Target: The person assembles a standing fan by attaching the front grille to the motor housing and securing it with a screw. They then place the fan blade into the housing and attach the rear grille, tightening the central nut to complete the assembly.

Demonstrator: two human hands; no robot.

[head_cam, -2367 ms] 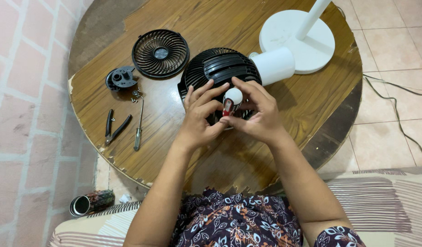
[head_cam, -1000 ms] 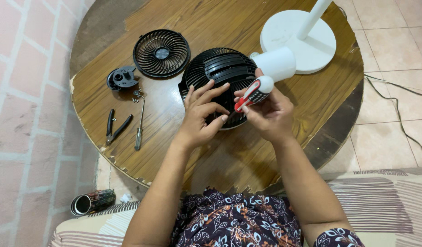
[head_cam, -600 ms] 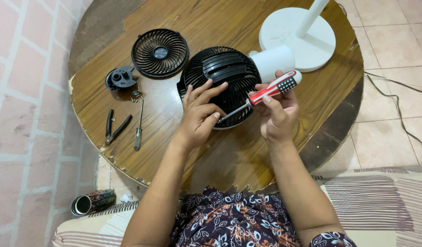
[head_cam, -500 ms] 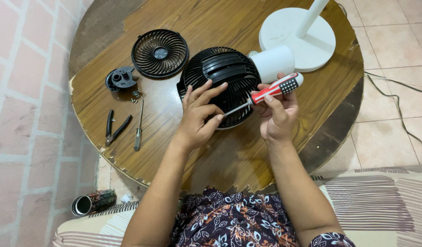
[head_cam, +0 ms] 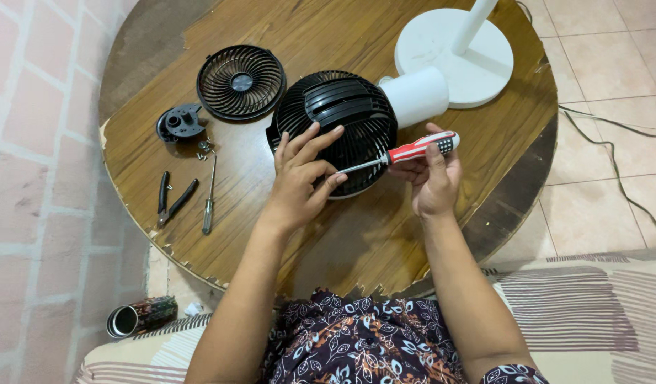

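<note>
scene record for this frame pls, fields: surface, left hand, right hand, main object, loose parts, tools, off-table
surface: round wooden table, veneer chipped at the near edge
left hand: fingers spread on the black fan housing
right hand: holds the red-handled screwdriver, tip toward the left fingers
main object: housing on a white neck and round white base
loose parts: black grille, small black part, screws
tools: pliers, thin screwdriver
off-table: can on the floor
</note>
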